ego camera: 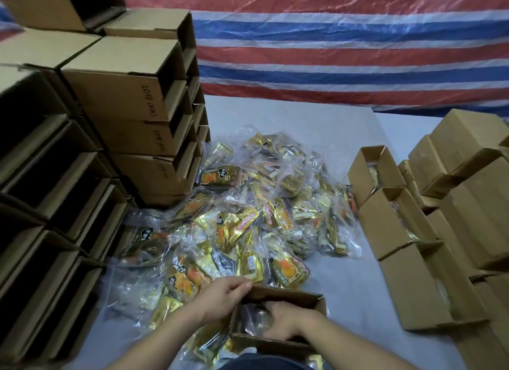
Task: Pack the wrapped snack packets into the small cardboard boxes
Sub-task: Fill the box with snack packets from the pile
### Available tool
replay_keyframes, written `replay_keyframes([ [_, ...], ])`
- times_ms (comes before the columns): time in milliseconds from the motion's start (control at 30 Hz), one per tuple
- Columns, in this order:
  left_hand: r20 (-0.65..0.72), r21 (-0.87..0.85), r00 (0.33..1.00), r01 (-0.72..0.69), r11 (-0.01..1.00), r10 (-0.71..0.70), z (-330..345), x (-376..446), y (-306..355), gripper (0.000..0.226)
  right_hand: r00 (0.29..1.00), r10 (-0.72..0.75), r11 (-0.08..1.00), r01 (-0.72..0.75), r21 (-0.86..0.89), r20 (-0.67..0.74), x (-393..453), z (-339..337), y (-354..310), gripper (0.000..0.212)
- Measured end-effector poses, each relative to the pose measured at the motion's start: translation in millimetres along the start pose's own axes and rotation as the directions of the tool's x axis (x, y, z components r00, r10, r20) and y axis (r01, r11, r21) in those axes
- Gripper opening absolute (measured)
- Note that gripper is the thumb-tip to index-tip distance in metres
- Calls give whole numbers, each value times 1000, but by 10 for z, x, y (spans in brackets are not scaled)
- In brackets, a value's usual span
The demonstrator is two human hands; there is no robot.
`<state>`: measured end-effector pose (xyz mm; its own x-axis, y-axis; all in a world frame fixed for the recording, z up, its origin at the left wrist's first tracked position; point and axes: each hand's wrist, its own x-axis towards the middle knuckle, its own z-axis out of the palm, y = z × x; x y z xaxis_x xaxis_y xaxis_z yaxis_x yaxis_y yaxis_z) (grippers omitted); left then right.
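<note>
A small open cardboard box (316,305) sits at the bottom centre, right in front of me. My left hand (220,295) grips its far left rim, fingers curled over the edge. Inside the box, my right hand (283,321) presses down on a clear-wrapped packet (249,316); its fingertips are hidden by the wrapping. Beyond the box a big heap of gold and orange snack packets in clear plastic (248,221) spreads over the grey table (344,287).
Stacks of empty open boxes (132,94) rise along the left side. At the right stand filled boxes with open flaps (391,223) in rows. A red, white and blue striped tarp (330,44) hangs behind the table.
</note>
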<state>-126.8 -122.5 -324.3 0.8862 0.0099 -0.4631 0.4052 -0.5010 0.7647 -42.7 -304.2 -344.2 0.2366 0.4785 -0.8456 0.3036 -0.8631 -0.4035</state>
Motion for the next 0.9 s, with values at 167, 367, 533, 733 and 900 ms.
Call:
replay_keyframes([
  [167, -16, -12, 1000, 25, 1000, -25, 47, 12, -45, 26, 996, -81, 994, 79, -79, -22, -130, -151, 94, 79],
  [367, -36, -22, 999, -5, 1000, 4, 73, 41, -52, 24, 997, -82, 997, 82, -3, 17, -90, -81, -95, 38],
  [533, -38, 2, 999, -2, 1000, 2, 86, 50, -84, 21, 996, 66, 998, -67, 14, 59, 138, 91, -180, 51],
  [733, -45, -37, 999, -5, 999, 3, 105, 62, -75, 21, 997, -43, 997, 47, 67, -68, -41, -141, -169, 35],
  [900, -55, -36, 998, -12, 999, 10, 86, 94, -87, 24, 991, -131, 990, 129, 64, 33, 51, 3, -429, 42],
])
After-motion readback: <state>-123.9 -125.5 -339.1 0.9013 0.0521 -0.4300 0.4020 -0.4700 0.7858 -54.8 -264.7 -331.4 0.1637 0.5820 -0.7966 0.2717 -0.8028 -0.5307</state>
